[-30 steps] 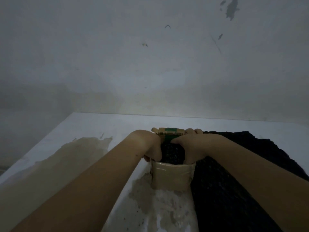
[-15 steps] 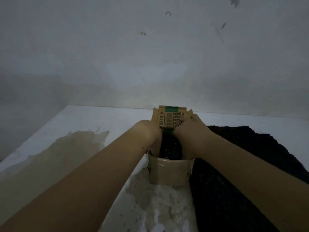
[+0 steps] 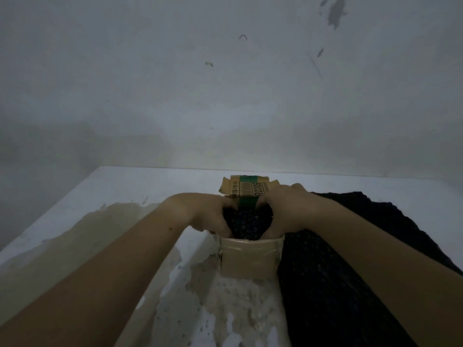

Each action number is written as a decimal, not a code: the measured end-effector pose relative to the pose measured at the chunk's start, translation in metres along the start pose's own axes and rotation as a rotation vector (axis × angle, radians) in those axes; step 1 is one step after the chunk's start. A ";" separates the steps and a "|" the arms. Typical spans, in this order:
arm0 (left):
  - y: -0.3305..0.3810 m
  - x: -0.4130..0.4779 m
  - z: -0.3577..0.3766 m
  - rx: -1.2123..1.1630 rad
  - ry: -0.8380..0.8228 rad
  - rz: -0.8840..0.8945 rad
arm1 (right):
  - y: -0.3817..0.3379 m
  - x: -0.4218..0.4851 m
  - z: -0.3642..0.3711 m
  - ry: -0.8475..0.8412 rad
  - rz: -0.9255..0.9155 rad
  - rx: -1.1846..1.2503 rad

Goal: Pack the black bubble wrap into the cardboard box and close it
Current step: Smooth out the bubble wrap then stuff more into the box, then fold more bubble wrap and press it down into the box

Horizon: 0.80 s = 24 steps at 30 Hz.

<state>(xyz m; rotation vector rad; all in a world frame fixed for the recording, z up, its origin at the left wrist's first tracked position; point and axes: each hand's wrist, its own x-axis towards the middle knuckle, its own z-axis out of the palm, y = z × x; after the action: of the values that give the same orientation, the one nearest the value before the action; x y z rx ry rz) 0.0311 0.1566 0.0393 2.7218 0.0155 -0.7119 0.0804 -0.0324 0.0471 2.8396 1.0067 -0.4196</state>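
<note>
Head view puts the box (image 3: 249,261) dead ahead on the tabletop (image 3: 150,186), mouth up, near wall toward me at 6 o'clock. My left grip (image 3: 210,216) and right grip (image 3: 283,214) are both in that mouth, at 9 and 3 o'clock of a wad of wrap (image 3: 246,221). The fingers of each curl round the wad from either side, and the fingertips are buried out of sight. The wad sits between and just under my grips, humped above the rim, so I judge the coming push goes straight down.

More of it is outside: a loose sheet (image 3: 350,259) lies spread on the tabletop from 3 to 5 o'clock, against the box's right wall and under my right forearm. Whether it joins the wad I cannot tell. The right grip is nearer to it. It is black, pebbled with small bubbles, limp and crumpled.

At 12 o'clock the far flap (image 3: 246,190), printed and crossed with green tape, stands up just beyond my fingers, not yet folded.
</note>
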 end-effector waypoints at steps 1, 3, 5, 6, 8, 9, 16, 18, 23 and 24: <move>0.001 0.002 0.004 0.066 0.036 0.007 | -0.003 0.002 0.005 0.037 -0.006 -0.038; 0.004 0.007 0.010 0.138 0.088 0.002 | -0.005 0.004 0.014 0.087 -0.008 -0.083; 0.004 0.007 0.013 0.116 0.101 -0.002 | -0.004 0.003 0.018 0.120 0.000 -0.073; 0.004 0.006 0.013 0.103 0.104 0.010 | -0.003 0.002 0.018 0.128 0.001 -0.056; 0.003 -0.001 0.012 0.071 0.118 0.057 | 0.000 0.000 0.016 0.106 -0.006 0.001; 0.003 -0.007 0.010 0.036 0.137 0.086 | 0.002 -0.002 0.013 0.075 -0.011 0.082; 0.007 -0.050 0.018 -0.017 0.594 0.304 | 0.031 -0.047 0.001 0.186 -0.123 0.656; 0.031 -0.063 0.036 -0.032 0.775 0.487 | 0.042 -0.065 0.011 0.289 -0.110 0.646; 0.094 -0.063 0.099 -0.082 0.774 0.727 | 0.081 -0.109 0.057 0.441 0.015 0.678; 0.101 -0.057 0.111 -0.092 0.722 0.736 | 0.089 -0.117 0.068 0.462 0.055 0.682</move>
<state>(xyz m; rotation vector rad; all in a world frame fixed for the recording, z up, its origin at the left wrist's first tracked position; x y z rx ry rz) -0.0620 0.0300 0.0067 2.4534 -0.7113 0.4589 0.0338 -0.1844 0.0159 3.6915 0.9877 -0.1016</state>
